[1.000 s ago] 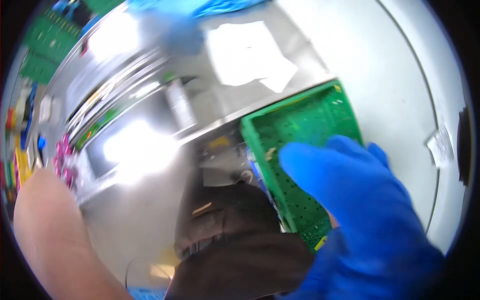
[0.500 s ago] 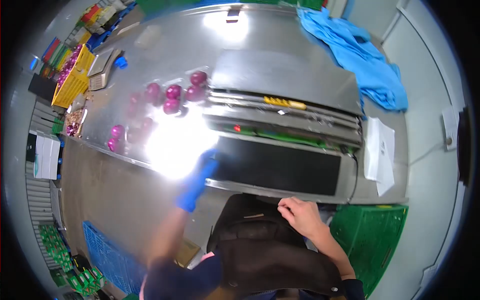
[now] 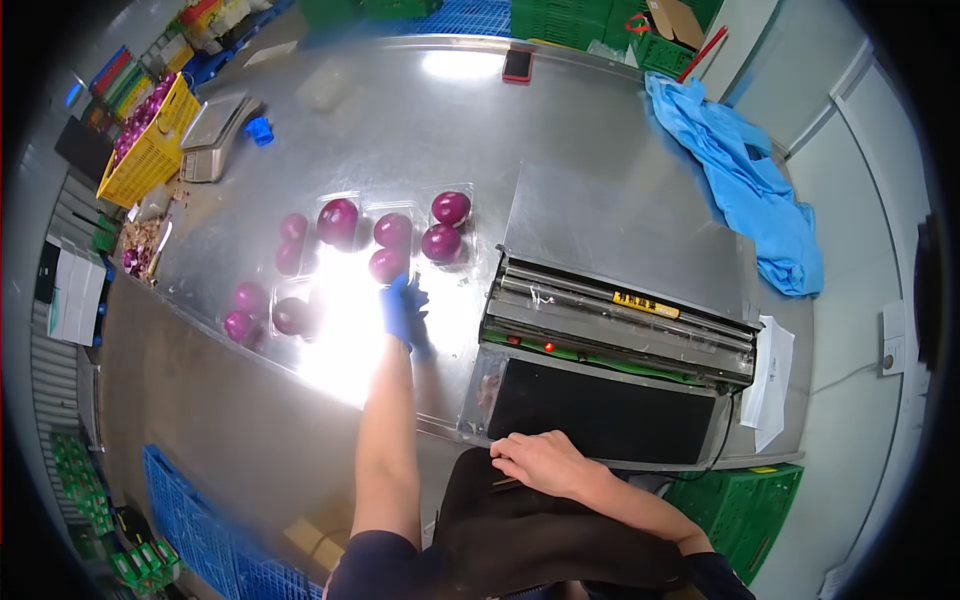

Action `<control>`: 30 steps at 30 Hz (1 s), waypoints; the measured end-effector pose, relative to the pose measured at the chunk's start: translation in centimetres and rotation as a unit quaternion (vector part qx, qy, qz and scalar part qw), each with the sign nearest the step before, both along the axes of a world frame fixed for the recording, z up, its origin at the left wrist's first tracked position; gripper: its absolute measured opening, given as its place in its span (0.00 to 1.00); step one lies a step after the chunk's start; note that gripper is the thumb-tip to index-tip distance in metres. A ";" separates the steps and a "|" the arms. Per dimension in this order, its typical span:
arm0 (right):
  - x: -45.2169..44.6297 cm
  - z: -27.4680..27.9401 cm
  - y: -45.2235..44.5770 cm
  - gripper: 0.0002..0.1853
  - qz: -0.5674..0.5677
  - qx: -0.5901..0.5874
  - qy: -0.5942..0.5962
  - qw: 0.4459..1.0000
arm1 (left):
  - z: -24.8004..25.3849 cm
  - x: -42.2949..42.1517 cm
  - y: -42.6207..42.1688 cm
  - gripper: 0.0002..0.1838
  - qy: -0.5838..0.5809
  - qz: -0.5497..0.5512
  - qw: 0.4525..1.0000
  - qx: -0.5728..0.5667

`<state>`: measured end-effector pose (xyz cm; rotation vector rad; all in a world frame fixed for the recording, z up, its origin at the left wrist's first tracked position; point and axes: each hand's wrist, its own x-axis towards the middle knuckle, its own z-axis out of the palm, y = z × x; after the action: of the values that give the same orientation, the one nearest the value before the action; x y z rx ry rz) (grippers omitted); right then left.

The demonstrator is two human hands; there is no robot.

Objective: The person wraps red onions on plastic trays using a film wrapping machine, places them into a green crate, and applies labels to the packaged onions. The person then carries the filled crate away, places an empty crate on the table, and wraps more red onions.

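My left hand [image 3: 404, 310], in a blue glove, reaches over the steel table with its fingers apart and nothing in them. Just beyond its fingertips is a clear tray of two red onions [image 3: 387, 265]. Another clear tray with red onions [image 3: 441, 243] stands to the right of that one, and several more onions [image 3: 337, 220] lie in trays to the left. My bare right hand [image 3: 540, 462] is held at the front edge of the wrapping machine's black plate [image 3: 600, 412], fingers curled together; I see nothing in them.
The film wrapping machine [image 3: 620, 320] has a lit red switch. A blue cloth [image 3: 740, 185] and white paper [image 3: 768, 385] lie on the right. At the left are a scale [image 3: 212, 140] and a yellow crate of onions [image 3: 150, 150]. A phone [image 3: 517, 66] lies at the back.
My left hand has moved from beside the black plate out toward the onion trays. My right hand stays near the plate's front edge. The view has shifted, showing more of the table's back.
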<state>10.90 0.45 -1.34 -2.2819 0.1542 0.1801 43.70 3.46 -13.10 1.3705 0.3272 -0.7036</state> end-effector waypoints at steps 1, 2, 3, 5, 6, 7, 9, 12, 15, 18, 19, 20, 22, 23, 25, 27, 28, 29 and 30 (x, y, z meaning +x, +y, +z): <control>0.1 -0.4 -0.2 0.09 0.001 0.005 0.002 1.000 | -0.1 -0.3 0.6 0.12 -0.005 0.010 1.000 -0.010; 0.1 -0.7 -0.2 0.08 0.002 0.012 0.004 1.000 | -1.8 -0.3 1.9 0.09 -0.029 0.018 0.999 -0.013; 0.2 -0.7 -0.4 0.08 -0.001 0.021 -0.002 1.000 | -3.5 -0.2 3.1 0.07 -0.054 0.026 0.998 -0.016; 1.3 -0.6 -1.2 0.08 -0.008 0.037 -0.020 0.999 | -3.1 -2.5 6.2 0.06 -0.143 -0.018 0.987 0.075; 1.9 -0.6 -1.4 0.08 -0.022 0.048 -0.031 0.998 | -2.4 -3.9 7.6 0.06 -0.164 -0.018 0.981 0.102; 2.8 -0.6 -1.6 0.09 -0.031 0.063 -0.040 0.997 | -0.7 -5.7 8.6 0.07 -0.140 0.025 0.986 0.092; 4.6 -0.7 -2.2 0.10 -0.052 0.091 -0.059 0.993 | -2.5 -7.1 12.1 0.08 0.005 0.116 0.993 -0.002; 8.1 -0.9 -2.3 0.14 -0.077 0.138 -0.094 0.983 | -0.1 -10.3 13.8 0.07 -0.036 0.105 0.994 -0.012; 11.4 -1.7 -1.7 0.23 -0.110 0.116 -0.106 0.982 | 3.7 -12.6 13.2 0.07 -0.111 0.049 0.992 0.030; 14.1 0.0 -2.2 0.38 -0.165 0.168 -0.025 0.972 | 5.0 -14.1 13.4 0.10 -0.281 0.000 0.955 0.095; 14.9 -0.6 -2.0 0.40 -0.199 0.176 -0.066 0.962 | 4.0 -14.0 14.8 0.11 -0.379 -0.028 0.909 0.172; 15.8 -0.2 -2.4 0.40 -0.198 0.173 -0.044 0.964 | 3.3 -13.1 16.7 0.11 -0.382 -0.025 0.910 0.157; 16.8 0.6 -3.3 0.39 -0.198 0.173 -0.051 0.963 | 7.6 -12.7 15.2 0.13 -0.284 0.022 0.955 0.085; 16.4 1.1 -4.1 0.35 -0.216 0.173 -0.091 0.957 | 9.3 -12.3 14.8 0.14 -0.267 -0.005 0.962 0.055; 15.6 2.2 -5.6 0.28 -0.250 0.166 -0.170 0.939 | 10.9 -10.9 14.4 0.13 -0.309 -0.051 0.950 0.009; 13.0 3.8 -8.5 0.22 -0.286 0.222 -0.253 0.897 | 13.8 -9.8 11.3 0.12 -0.285 -0.095 0.954 -0.002; 11.3 4.7 -9.8 0.16 -0.321 0.187 -0.303 0.878 | 14.8 -9.2 8.9 0.12 -0.271 -0.115 0.955 -0.007; 9.1 6.2 -11.3 0.15 -0.350 0.181 -0.289 0.873 | 14.9 -8.5 6.5 0.12 -0.279 -0.155 0.947 -0.014; 6.7 8.6 -12.7 0.15 -0.382 0.249 -0.182 0.871 | 15.1 -7.9 3.9 0.12 -0.287 -0.193 0.938 -0.021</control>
<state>17.55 -12.24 7.27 -1.5552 0.7045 -0.5618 35.75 7.33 1.97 1.5471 -0.4307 -0.5872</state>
